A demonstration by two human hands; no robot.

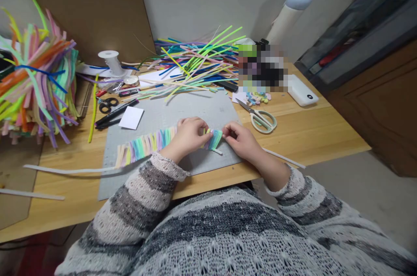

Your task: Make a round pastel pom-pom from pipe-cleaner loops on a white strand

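A row of short pastel pipe cleaners (153, 142), in bands of peach, yellow, purple, mint and blue, is lined up along a long white pipe cleaner (71, 171). This white stem runs out to the left, and a short white tip shows at the right end. My left hand (187, 136) lies over the row and pinches it near its right end, hiding the middle part. At the blue-green right edge, my right hand (239, 139) has its thumb and forefinger pressed together on the row. A grey cutting mat (208, 106) lies underneath.
Light-handled scissors (262, 119) lie right of the mat. Loose pipe cleaners (202, 58) are heaped at the back, and a thick tied bundle (35, 80) stands left. Black markers (115, 114), a white paper square (131, 118), a wire spool (112, 63) and a white power bank (302, 91) surround the mat.
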